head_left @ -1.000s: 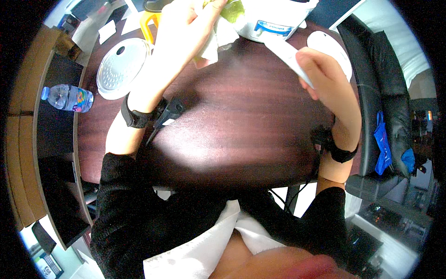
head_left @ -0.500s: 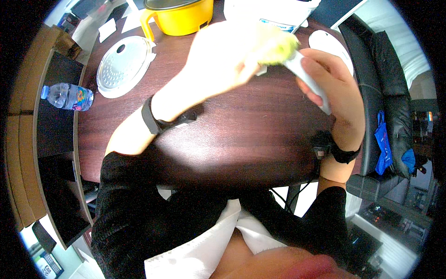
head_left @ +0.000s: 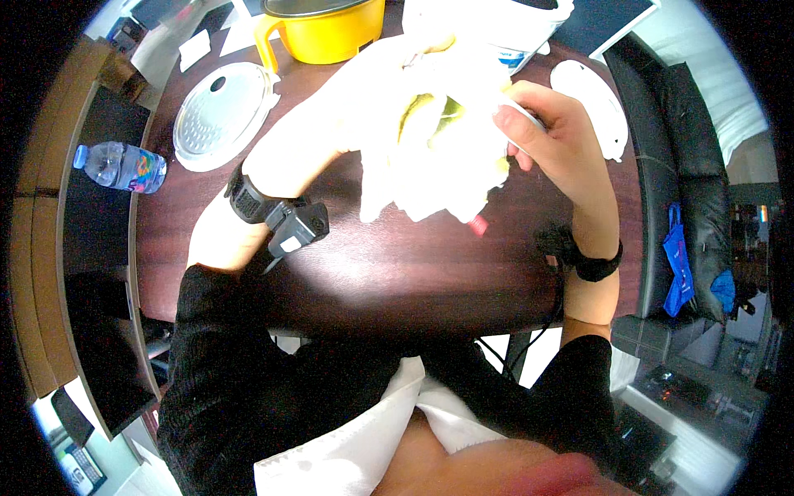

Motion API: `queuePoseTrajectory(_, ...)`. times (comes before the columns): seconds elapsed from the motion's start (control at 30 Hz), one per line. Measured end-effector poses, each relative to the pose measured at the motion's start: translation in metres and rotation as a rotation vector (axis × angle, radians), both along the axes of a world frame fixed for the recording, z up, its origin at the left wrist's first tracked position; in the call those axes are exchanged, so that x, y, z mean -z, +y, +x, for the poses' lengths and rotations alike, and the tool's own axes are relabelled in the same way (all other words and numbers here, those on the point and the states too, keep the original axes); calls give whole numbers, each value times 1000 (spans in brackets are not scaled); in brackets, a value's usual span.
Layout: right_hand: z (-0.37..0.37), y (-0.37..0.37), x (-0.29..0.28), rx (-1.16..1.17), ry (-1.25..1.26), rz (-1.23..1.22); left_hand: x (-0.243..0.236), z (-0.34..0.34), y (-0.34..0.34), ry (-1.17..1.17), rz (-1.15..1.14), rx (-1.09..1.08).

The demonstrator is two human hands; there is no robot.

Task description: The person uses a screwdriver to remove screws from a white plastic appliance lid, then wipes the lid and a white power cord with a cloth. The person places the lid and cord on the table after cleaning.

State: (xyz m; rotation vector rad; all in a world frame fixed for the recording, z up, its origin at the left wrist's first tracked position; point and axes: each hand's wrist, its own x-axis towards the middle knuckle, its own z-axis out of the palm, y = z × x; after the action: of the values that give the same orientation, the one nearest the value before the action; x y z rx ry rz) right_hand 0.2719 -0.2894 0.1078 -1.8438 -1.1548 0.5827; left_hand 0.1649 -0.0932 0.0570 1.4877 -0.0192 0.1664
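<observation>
Bright glare washes out much of my left hand [head_left: 376, 95], which is raised over the table and closed at the upper edge of a crumpled white sheet [head_left: 426, 186]. Whether the sheet is cloth, paper or plastic I cannot tell. Yellow-green material [head_left: 449, 112] shows among its folds, and a small red bit [head_left: 478, 225] peeks out at the lower edge. My right hand [head_left: 550, 124] wraps round a white handle [head_left: 524, 112] at the sheet's right side. The handle's far end is lost among the white folds.
A yellow handled pot [head_left: 331, 37] and a white tub [head_left: 529, 33] stand at the back. To the left lie a perforated white lid [head_left: 223, 116] and a water bottle [head_left: 124, 169] on a lower surface. Another white lid [head_left: 591, 103] sits at right.
The crumpled white sheet now hangs open below my hands, where bare table showed before. My right hand has shifted slightly left with the handle, and my left forearm has turned.
</observation>
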Motion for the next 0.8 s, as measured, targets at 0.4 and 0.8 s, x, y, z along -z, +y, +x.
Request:
queuePoseTrajectory(0.4, 17, -15, -29, -180, -313, -179, 29, -74, 54, -98, 857, -375)
queuePoseTrajectory(0.8, -3, -11, -14, -177, -528, 48, 4, -36, 24, -174, 733, -248)
